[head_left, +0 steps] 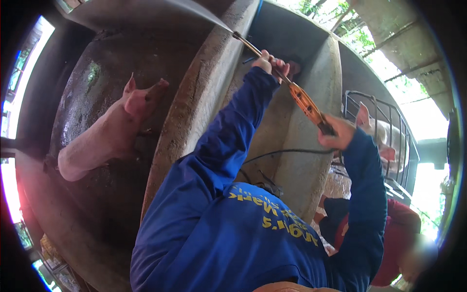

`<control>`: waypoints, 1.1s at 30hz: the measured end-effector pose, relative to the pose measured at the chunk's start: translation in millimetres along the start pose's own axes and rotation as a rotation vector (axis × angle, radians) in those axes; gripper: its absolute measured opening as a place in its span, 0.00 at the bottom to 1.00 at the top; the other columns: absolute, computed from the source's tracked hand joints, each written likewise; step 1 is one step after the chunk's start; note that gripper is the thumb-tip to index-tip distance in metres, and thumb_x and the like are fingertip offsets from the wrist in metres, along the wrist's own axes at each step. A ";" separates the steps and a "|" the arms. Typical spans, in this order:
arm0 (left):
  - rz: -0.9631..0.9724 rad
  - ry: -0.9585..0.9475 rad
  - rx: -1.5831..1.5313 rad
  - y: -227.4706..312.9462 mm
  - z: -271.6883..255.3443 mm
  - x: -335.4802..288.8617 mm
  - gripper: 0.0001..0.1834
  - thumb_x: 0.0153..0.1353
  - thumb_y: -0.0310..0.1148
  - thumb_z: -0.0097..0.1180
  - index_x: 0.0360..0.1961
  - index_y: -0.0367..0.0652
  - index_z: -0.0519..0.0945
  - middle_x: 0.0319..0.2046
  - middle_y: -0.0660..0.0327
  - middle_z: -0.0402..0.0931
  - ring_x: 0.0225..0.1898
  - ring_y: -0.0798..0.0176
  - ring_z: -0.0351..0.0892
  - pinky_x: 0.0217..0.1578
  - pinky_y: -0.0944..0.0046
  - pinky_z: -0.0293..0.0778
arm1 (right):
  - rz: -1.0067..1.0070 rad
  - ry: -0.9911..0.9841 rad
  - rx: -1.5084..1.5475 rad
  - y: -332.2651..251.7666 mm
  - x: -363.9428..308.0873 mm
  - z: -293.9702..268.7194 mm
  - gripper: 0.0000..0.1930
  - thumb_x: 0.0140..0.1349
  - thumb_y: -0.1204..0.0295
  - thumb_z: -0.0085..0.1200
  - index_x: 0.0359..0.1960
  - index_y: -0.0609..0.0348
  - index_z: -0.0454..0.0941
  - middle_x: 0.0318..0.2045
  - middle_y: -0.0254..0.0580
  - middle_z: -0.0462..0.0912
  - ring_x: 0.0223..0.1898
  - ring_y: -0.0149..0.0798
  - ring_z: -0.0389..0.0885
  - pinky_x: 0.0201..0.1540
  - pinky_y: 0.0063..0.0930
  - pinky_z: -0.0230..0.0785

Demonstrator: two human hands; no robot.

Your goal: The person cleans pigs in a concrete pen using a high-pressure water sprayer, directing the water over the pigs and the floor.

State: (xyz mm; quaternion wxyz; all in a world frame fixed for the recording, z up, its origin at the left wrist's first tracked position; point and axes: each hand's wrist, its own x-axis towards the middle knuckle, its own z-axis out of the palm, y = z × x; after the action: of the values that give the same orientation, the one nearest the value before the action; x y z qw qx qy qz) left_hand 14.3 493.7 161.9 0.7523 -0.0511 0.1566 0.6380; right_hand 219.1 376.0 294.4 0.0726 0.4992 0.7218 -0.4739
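Note:
I hold a pressure washer gun (306,102) with an orange body, a long thin lance and a dark handle end. My left hand (271,66) is closed round the lance, ahead of the orange body. The rear grip is in my right hand (339,133), its fingers wrapped round it. White spray (202,12) streams from the nozzle toward the upper left, over the concrete wall (192,97). A black hose (287,151) runs left from below my right hand. Left of the wall, a pale pig (109,129) stands on the dark wet pen floor (92,204).
Another concrete wall (304,151) rises to the right. Beyond it, a second pig (389,141) is behind metal bars (375,104). A person in a red top (401,233) is close by at the lower right. Daylight enters around the roof.

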 end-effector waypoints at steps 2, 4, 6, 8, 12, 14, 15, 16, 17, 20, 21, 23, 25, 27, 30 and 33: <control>-0.038 -0.076 -0.025 5.1 -9.2 10.8 0.20 0.63 0.44 0.29 0.18 0.45 0.61 0.10 0.65 0.59 0.14 0.65 0.62 0.23 0.59 0.69 | -0.008 -0.115 0.202 4.1 7.9 -4.0 0.47 0.40 0.52 0.58 0.60 0.60 0.47 0.31 0.35 0.69 0.33 0.27 0.67 0.42 0.23 0.59; -0.096 -0.106 -0.092 2.6 -11.2 23.3 0.20 0.63 0.44 0.28 0.18 0.45 0.61 0.09 0.66 0.59 0.13 0.66 0.61 0.21 0.61 0.67 | -0.288 -0.071 0.388 20.2 13.6 -3.8 0.49 0.37 0.54 0.60 0.60 0.57 0.47 0.34 0.34 0.69 0.31 0.28 0.68 0.37 0.21 0.61; -0.148 -0.124 -0.158 4.4 -8.9 33.3 0.20 0.64 0.44 0.28 0.17 0.46 0.61 0.09 0.67 0.58 0.12 0.67 0.60 0.19 0.63 0.64 | -0.332 -0.053 0.460 14.0 12.4 -9.9 0.51 0.36 0.53 0.60 0.60 0.58 0.45 0.34 0.36 0.69 0.32 0.27 0.68 0.37 0.20 0.60; -0.099 -0.093 -0.191 8.0 -3.3 40.7 0.21 0.64 0.44 0.26 0.17 0.46 0.60 0.08 0.67 0.57 0.12 0.68 0.60 0.19 0.64 0.63 | -0.373 -0.040 0.535 4.7 14.5 -23.5 0.53 0.34 0.51 0.61 0.61 0.60 0.44 0.35 0.37 0.69 0.33 0.27 0.67 0.37 0.19 0.60; -0.013 -0.153 -0.307 24.0 28.4 48.1 0.22 0.64 0.45 0.25 0.17 0.45 0.61 0.08 0.67 0.56 0.12 0.69 0.59 0.19 0.66 0.63 | -0.357 0.130 0.653 -19.4 21.4 -50.6 0.49 0.35 0.49 0.61 0.59 0.59 0.51 0.32 0.34 0.70 0.29 0.22 0.66 0.30 0.13 0.58; -0.001 -0.173 -0.297 27.0 44.7 61.4 0.22 0.64 0.45 0.24 0.18 0.45 0.62 0.07 0.67 0.56 0.12 0.70 0.60 0.20 0.66 0.66 | -0.442 0.194 0.541 -28.1 21.4 -73.2 0.38 0.42 0.52 0.55 0.54 0.60 0.61 0.29 0.31 0.70 0.26 0.20 0.65 0.25 0.10 0.56; 0.033 -0.200 -0.362 33.0 47.6 68.0 0.21 0.64 0.42 0.24 0.19 0.45 0.62 0.08 0.67 0.57 0.12 0.70 0.60 0.21 0.65 0.67 | -0.512 0.260 0.474 -40.0 28.6 -77.8 0.25 0.50 0.56 0.47 0.46 0.59 0.68 0.24 0.28 0.70 0.22 0.19 0.63 0.21 0.11 0.54; 0.053 -0.227 -0.428 33.8 54.9 70.8 0.19 0.64 0.40 0.25 0.19 0.45 0.61 0.09 0.67 0.57 0.13 0.70 0.61 0.22 0.65 0.68 | -0.524 0.257 0.472 -50.0 31.9 -86.0 0.25 0.50 0.56 0.47 0.46 0.59 0.68 0.24 0.28 0.70 0.22 0.19 0.63 0.21 0.11 0.54; 0.150 -0.154 -0.421 31.9 65.1 75.6 0.15 0.64 0.33 0.25 0.21 0.45 0.61 0.13 0.65 0.59 0.14 0.69 0.62 0.22 0.63 0.69 | -0.458 0.316 0.380 -60.2 34.4 -95.3 0.22 0.52 0.58 0.44 0.44 0.58 0.70 0.23 0.28 0.69 0.20 0.19 0.62 0.20 0.11 0.53; 0.197 -0.153 -0.454 52.5 74.5 94.2 0.12 0.62 0.29 0.25 0.23 0.45 0.60 0.16 0.64 0.60 0.15 0.69 0.62 0.23 0.62 0.70 | -0.427 0.415 0.213 -94.5 51.8 -102.9 0.17 0.55 0.59 0.40 0.39 0.54 0.74 0.18 0.27 0.67 0.16 0.19 0.59 0.17 0.12 0.51; 0.174 -0.207 -0.448 53.0 79.1 99.6 0.11 0.62 0.29 0.28 0.23 0.45 0.60 0.16 0.64 0.60 0.16 0.69 0.62 0.26 0.60 0.71 | -0.465 0.464 0.136 -100.3 54.8 -108.3 0.17 0.55 0.58 0.39 0.37 0.53 0.74 0.17 0.27 0.66 0.16 0.19 0.59 0.16 0.12 0.51; 0.211 -0.157 -0.453 60.6 93.7 115.7 0.12 0.63 0.32 0.27 0.24 0.45 0.61 0.14 0.65 0.59 0.15 0.69 0.61 0.27 0.59 0.69 | -0.502 0.515 -0.010 -116.3 62.4 -126.5 0.18 0.57 0.56 0.35 0.33 0.52 0.76 0.15 0.27 0.65 0.14 0.19 0.57 0.16 0.12 0.50; 0.229 -0.109 -0.466 72.1 103.9 135.4 0.12 0.63 0.33 0.27 0.23 0.44 0.61 0.14 0.65 0.59 0.15 0.68 0.60 0.31 0.57 0.69 | -0.487 0.504 0.046 -121.8 79.5 -159.4 0.20 0.58 0.53 0.32 0.32 0.49 0.76 0.14 0.27 0.64 0.11 0.18 0.55 0.12 0.13 0.47; 0.205 -0.130 -0.480 87.4 113.4 160.9 0.13 0.62 0.33 0.28 0.23 0.44 0.62 0.15 0.65 0.60 0.16 0.68 0.61 0.32 0.56 0.69 | -0.462 0.475 0.107 -128.7 99.3 -193.9 0.21 0.58 0.51 0.32 0.32 0.48 0.76 0.13 0.26 0.64 0.09 0.18 0.53 0.09 0.13 0.44; 0.194 -0.167 -0.542 115.2 117.8 193.3 0.12 0.62 0.33 0.31 0.24 0.43 0.63 0.19 0.63 0.63 0.20 0.67 0.64 0.33 0.54 0.70 | -0.500 0.417 0.109 -153.7 140.6 -223.7 0.22 0.56 0.49 0.34 0.31 0.49 0.76 0.11 0.27 0.64 0.07 0.18 0.54 0.07 0.14 0.45; 0.207 -0.169 -0.565 148.2 122.0 233.5 0.13 0.64 0.34 0.27 0.31 0.37 0.63 0.24 0.61 0.64 0.23 0.67 0.67 0.30 0.60 0.74 | -0.512 0.428 0.033 -181.5 183.0 -240.7 0.22 0.57 0.50 0.34 0.30 0.51 0.76 0.11 0.27 0.64 0.06 0.18 0.54 0.07 0.14 0.45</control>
State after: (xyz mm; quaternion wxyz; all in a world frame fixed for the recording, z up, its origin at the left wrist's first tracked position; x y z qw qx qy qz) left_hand -77.6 774.6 225.3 0.6497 -0.1887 -0.0858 0.7314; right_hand 74.6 667.9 429.7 -0.2103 0.3911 0.8148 -0.3728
